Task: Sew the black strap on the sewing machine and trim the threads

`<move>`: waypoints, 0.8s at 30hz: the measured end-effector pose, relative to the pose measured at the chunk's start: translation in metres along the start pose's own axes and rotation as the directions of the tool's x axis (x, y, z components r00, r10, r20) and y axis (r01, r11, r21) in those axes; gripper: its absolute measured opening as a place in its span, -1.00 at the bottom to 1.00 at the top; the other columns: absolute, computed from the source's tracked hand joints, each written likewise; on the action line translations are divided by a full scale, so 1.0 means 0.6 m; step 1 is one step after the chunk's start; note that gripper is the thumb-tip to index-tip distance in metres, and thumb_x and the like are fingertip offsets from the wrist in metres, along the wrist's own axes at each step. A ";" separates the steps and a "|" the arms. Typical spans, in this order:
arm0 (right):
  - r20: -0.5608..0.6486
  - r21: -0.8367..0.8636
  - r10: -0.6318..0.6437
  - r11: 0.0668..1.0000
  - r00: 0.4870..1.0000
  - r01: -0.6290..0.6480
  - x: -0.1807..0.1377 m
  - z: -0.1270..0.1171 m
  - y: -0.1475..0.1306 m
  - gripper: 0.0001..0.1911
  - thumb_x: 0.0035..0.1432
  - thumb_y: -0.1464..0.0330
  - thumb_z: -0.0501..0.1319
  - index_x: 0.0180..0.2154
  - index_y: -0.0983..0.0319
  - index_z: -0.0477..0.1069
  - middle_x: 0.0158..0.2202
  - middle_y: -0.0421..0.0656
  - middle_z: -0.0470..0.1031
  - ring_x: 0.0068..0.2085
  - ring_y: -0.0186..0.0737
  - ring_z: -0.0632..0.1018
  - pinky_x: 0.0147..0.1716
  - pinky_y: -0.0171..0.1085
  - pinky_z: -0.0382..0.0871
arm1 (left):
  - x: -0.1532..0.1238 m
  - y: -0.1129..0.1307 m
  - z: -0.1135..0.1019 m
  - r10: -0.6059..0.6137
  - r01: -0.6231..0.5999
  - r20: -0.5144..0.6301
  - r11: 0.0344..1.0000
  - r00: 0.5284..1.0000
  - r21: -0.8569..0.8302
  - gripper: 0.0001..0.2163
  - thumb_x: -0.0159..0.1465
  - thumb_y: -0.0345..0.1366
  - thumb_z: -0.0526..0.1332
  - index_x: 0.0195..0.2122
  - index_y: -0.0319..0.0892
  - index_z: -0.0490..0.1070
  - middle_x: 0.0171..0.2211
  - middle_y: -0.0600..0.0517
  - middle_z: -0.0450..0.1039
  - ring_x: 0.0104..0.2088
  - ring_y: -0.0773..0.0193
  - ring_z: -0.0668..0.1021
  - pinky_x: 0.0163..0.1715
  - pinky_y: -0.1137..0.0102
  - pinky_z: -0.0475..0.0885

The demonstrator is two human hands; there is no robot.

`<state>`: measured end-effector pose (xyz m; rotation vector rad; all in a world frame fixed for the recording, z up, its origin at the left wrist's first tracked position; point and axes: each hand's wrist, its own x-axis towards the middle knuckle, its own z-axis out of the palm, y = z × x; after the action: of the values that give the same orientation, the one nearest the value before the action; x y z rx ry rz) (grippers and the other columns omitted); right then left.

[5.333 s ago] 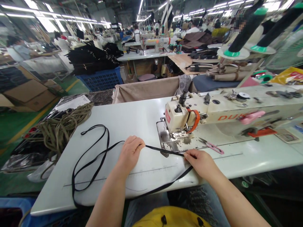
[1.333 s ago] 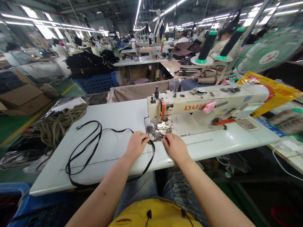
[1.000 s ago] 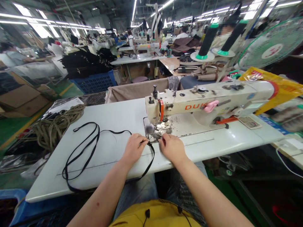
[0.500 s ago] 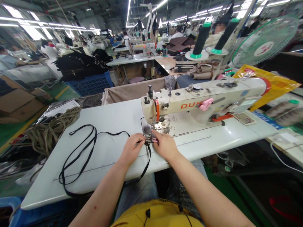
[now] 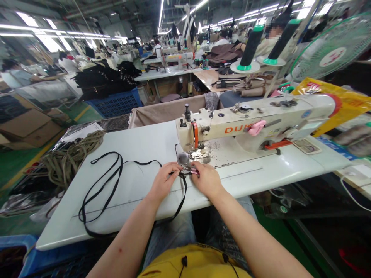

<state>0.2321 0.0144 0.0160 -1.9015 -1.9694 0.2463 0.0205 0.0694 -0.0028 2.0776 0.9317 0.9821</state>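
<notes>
My left hand (image 5: 164, 181) is closed, pinching a narrow black strap (image 5: 185, 189) between thumb and fingers near the front of the needle area. One length of the strap droops over the table's front edge; the rest lies in loose loops to the left. Closed around small thread snips (image 5: 189, 169) with a pink part, my right hand (image 5: 207, 180) sits just right of the left one. The metal blades point left at the strap by my left fingertips; whether they touch it I cannot tell. Both hands are in front of the white sewing machine (image 5: 232, 129).
The white table (image 5: 139, 143) carries the machine. Bundled olive cords (image 5: 78, 154) lie at its left. Behind stand a beige cloth-lined bin (image 5: 165, 110) and a blue crate (image 5: 116, 104) of black pieces. Thread cones (image 5: 251, 48), a fan (image 5: 333, 54) and a yellow bag (image 5: 327, 100) are at right.
The view has shifted slightly, moving the scene a little rightward. The snips' blades now show more plainly between my hands. Both hands keep their grips.
</notes>
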 end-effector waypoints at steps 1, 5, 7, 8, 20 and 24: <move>-0.024 -0.014 0.037 0.999 0.999 -0.038 0.000 0.001 0.000 -0.72 0.29 0.42 0.19 0.02 0.23 0.49 -0.17 -0.07 0.63 -0.15 -0.03 0.57 -0.13 -0.20 0.26 | 0.000 0.000 0.000 0.012 -0.013 -0.007 1.000 1.000 -0.008 -0.82 0.44 -0.20 0.16 -0.24 -0.10 0.51 -0.06 -0.08 0.64 0.14 0.04 0.55 0.19 0.09 0.40; -0.127 -0.097 0.094 0.990 0.987 -0.107 0.003 0.003 0.003 -0.79 0.41 0.28 0.19 -0.06 0.29 0.45 -0.14 0.00 0.59 -0.11 0.02 0.54 -0.11 -0.15 0.20 | -0.001 -0.001 0.001 0.012 -0.012 0.004 0.999 1.000 -0.034 -0.85 0.44 -0.22 0.17 -0.22 -0.09 0.51 -0.05 -0.07 0.65 0.14 0.05 0.54 0.20 0.09 0.39; -0.128 -0.151 0.070 0.984 0.989 -0.090 0.004 0.003 0.004 -0.79 0.46 0.26 0.16 -0.10 0.28 0.45 -0.16 0.01 0.59 -0.11 0.03 0.53 -0.12 -0.14 0.16 | -0.002 -0.001 0.002 -0.005 0.005 0.013 0.999 1.000 -0.035 -0.85 0.44 -0.22 0.17 -0.20 -0.08 0.52 -0.04 -0.06 0.65 0.15 0.04 0.53 0.21 0.07 0.36; -0.120 -0.178 0.055 0.981 0.991 -0.076 0.004 0.002 0.004 -0.81 0.46 0.29 0.16 -0.12 0.28 0.44 -0.17 0.01 0.59 -0.11 0.03 0.52 -0.13 -0.13 0.15 | -0.002 -0.001 0.002 -0.011 0.011 0.014 0.999 1.000 -0.033 -0.85 0.44 -0.22 0.17 -0.20 -0.08 0.52 -0.04 -0.06 0.65 0.15 0.04 0.53 0.22 0.06 0.35; -0.099 -0.249 -0.116 0.965 0.988 0.088 0.010 -0.008 0.000 -0.86 0.39 0.34 0.21 -0.21 0.27 0.48 -0.25 0.00 0.59 -0.14 0.04 0.49 -0.12 -0.10 0.11 | -0.002 -0.002 0.003 -0.005 0.005 0.009 0.999 1.000 -0.033 -0.86 0.45 -0.26 0.18 -0.20 -0.08 0.52 -0.06 -0.06 0.65 0.15 0.04 0.53 0.22 0.05 0.34; -0.073 -0.244 -0.219 0.950 0.973 0.195 0.006 -0.006 -0.006 -0.86 0.39 0.33 0.23 -0.21 0.27 0.49 -0.26 -0.02 0.58 -0.15 0.01 0.48 -0.11 -0.10 0.13 | 0.000 -0.003 0.003 0.051 -0.051 -0.016 0.999 0.999 0.000 -0.88 0.44 -0.27 0.19 -0.23 -0.08 0.50 -0.08 -0.05 0.65 0.12 0.05 0.53 0.20 0.06 0.36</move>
<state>0.2300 0.0170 0.0216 -1.7831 -2.1896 -0.1459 0.0214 0.0696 -0.0051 2.1055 0.8902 1.0261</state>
